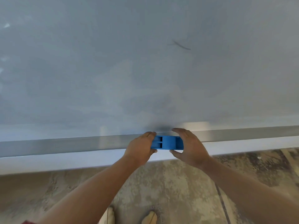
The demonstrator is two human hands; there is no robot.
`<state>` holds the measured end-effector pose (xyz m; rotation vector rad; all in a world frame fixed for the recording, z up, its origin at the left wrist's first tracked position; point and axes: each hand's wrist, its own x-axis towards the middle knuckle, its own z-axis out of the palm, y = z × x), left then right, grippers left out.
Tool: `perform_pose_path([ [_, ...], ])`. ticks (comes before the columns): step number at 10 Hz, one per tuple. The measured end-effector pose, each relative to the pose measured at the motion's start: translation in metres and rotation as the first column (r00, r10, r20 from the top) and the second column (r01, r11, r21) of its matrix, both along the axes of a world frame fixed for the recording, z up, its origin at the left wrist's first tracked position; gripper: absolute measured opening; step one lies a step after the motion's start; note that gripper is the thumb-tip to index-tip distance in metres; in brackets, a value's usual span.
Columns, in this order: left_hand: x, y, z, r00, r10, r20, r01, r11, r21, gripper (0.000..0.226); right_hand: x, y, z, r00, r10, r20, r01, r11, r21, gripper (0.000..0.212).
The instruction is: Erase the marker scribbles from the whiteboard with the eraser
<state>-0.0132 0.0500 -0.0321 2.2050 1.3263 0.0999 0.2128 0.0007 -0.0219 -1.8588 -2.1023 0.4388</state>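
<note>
The whiteboard [113,70] fills the upper view, smeared grey, with one dark marker stroke [181,45] at upper right of centre. A blue eraser [168,143] lies on the metal ledge [64,147] along the board's lower edge. My left hand [140,147] grips the eraser's left end. My right hand [189,146] curves around its right end, fingers above and thumb below, with a small gap showing at the thumb.
Below the ledge runs a white strip [48,164], then a mottled brown floor [169,188]. Two light shoes [129,217] show at the bottom edge. A dark seam [223,202] crosses the floor at right.
</note>
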Motion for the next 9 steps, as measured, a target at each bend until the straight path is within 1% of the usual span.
perform_pose_path([
  [1,0.003,0.009,-0.011,0.997,0.068,0.041,-0.065,0.995,-0.074,0.065,0.009,-0.001,-0.016,0.947,-0.296,-0.127,0.280,0.951,-0.132,0.080],
  [2,0.012,0.010,-0.019,0.990,0.100,0.097,-0.090,0.990,-0.106,0.065,0.010,0.002,-0.031,0.861,-0.435,-0.263,0.388,0.897,-0.210,0.062],
  [3,0.020,0.005,-0.028,0.985,0.131,0.110,-0.123,0.990,-0.071,0.064,0.009,0.005,-0.037,0.851,-0.460,-0.253,0.423,0.886,-0.188,0.052],
  [4,0.021,0.000,-0.034,0.986,0.156,0.061,-0.156,0.988,0.005,0.065,0.010,0.004,-0.041,0.865,-0.454,-0.212,0.425,0.889,-0.171,0.049],
  [5,0.019,-0.002,-0.034,0.978,0.198,0.069,-0.201,0.979,0.032,0.062,0.008,0.003,-0.041,0.886,-0.431,-0.174,0.409,0.901,-0.145,0.050],
  [6,0.019,-0.004,-0.032,0.956,0.273,0.109,-0.278,0.960,0.036,0.046,0.008,0.003,-0.042,0.886,-0.433,-0.164,0.411,0.899,-0.152,0.058],
  [7,0.018,-0.007,-0.030,0.976,0.219,0.014,-0.219,0.969,0.116,0.041,0.005,-0.003,-0.040,0.904,-0.405,-0.135,0.377,0.906,-0.190,0.063],
  [8,0.012,-0.009,-0.025,0.981,0.185,-0.065,-0.170,0.966,0.195,0.047,0.003,-0.006,-0.035,0.919,-0.381,-0.099,0.350,0.906,-0.238,0.075],
  [9,0.000,-0.027,-0.016,0.980,0.130,-0.148,-0.097,0.972,0.213,0.051,-0.003,-0.027,-0.018,0.938,-0.339,-0.076,0.311,0.916,-0.254,0.076],
])
